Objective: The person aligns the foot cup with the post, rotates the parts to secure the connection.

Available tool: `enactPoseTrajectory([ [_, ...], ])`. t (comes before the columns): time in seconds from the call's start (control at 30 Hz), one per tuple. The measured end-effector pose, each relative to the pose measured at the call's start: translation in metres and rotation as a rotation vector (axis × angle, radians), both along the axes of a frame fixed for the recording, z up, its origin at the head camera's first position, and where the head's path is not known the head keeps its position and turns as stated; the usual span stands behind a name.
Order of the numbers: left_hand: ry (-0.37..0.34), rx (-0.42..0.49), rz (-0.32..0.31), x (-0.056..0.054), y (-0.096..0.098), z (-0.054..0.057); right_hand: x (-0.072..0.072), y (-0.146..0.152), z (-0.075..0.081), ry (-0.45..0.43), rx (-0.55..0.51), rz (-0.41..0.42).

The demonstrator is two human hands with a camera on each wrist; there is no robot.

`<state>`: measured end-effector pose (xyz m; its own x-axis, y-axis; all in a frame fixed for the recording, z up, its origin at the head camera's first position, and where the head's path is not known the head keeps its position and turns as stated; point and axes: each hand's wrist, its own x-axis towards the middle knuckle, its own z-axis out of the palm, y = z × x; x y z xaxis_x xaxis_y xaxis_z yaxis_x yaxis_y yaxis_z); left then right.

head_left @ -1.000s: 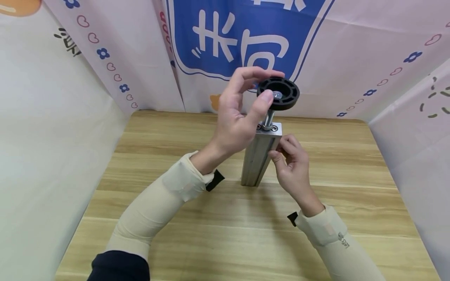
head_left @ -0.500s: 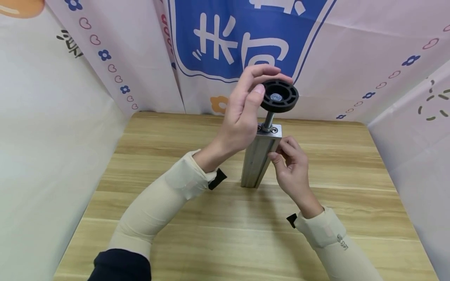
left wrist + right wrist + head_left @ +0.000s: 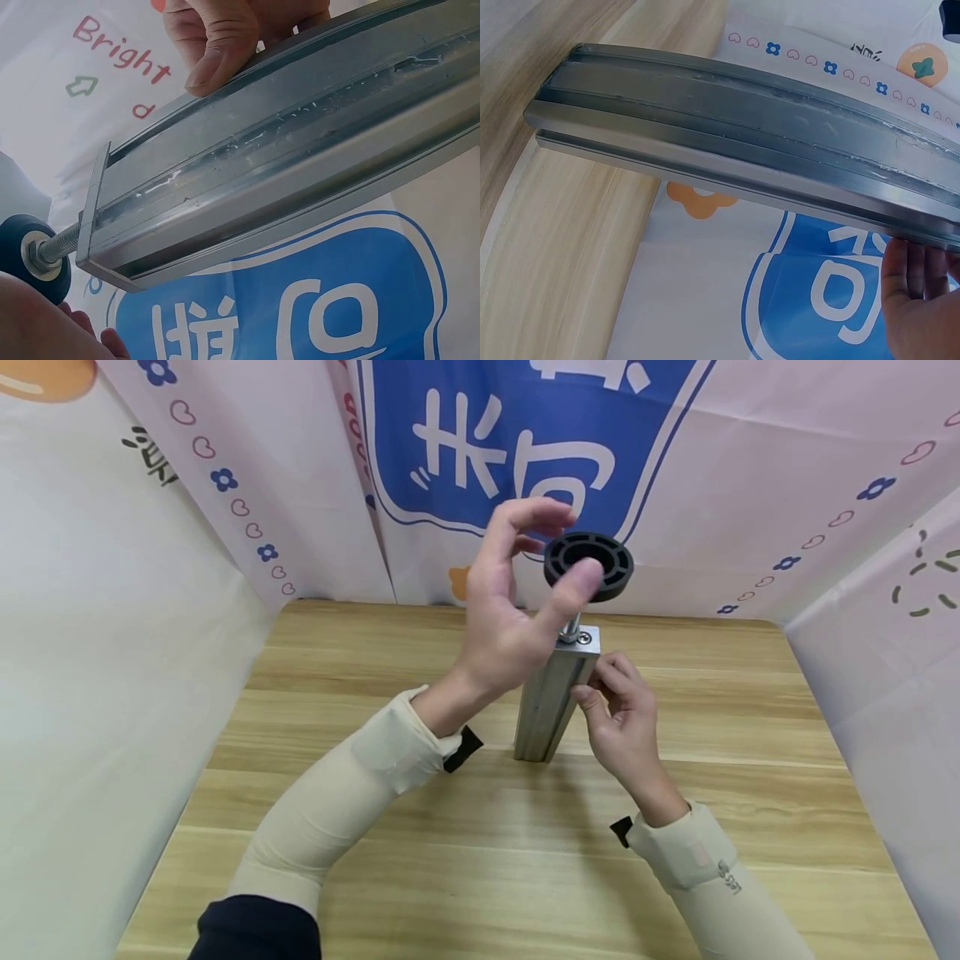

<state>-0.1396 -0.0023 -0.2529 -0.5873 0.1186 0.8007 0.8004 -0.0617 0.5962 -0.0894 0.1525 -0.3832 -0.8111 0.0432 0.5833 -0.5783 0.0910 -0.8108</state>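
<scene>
An upright aluminium profile has its lower end at the wooden table. From its top end plate a threaded bolt rises to a round black levelling foot. My left hand holds this foot, its blurred thumb across the front and its curved fingers behind the rim. Lower down, my right hand grips the profile's right side between thumb and fingers. The left wrist view shows the right thumb along the profile's edge. In the right wrist view its fingers reach under the profile.
The wooden table spreads around the profile. Printed cloth hangs behind it, and further pale cloth closes off both sides.
My left thumb has swept left off the foot's front, then back right across it, while the fingers shifted right and back left. The right hand keeps its place on the profile.
</scene>
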Motion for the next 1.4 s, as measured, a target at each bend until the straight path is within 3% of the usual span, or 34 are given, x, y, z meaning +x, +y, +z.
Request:
enactPoseTrajectory([
  [0.2,-0.017,-0.080,0.049,0.0019,-0.0021,0.0015,0.0005,0.0004,-0.0005,0.013,0.001,0.016],
  [0.33,-0.009,-0.084,0.064,0.0010,-0.0023,0.0004,0.0006,0.0008,-0.0002,0.013,0.011,0.010],
  [0.67,-0.011,-0.041,0.003,-0.0028,-0.0037,-0.0013,-0.0016,0.0013,-0.0015,0.021,0.011,0.006],
  [1.1,-0.055,0.025,-0.161,-0.0044,-0.0004,-0.0066,0.0000,0.0006,0.0013,0.003,0.014,-0.004],
  [1.4,-0.220,0.033,-0.364,0.0013,0.0006,-0.0033,0.0000,-0.0006,0.0017,-0.007,0.019,-0.015],
])
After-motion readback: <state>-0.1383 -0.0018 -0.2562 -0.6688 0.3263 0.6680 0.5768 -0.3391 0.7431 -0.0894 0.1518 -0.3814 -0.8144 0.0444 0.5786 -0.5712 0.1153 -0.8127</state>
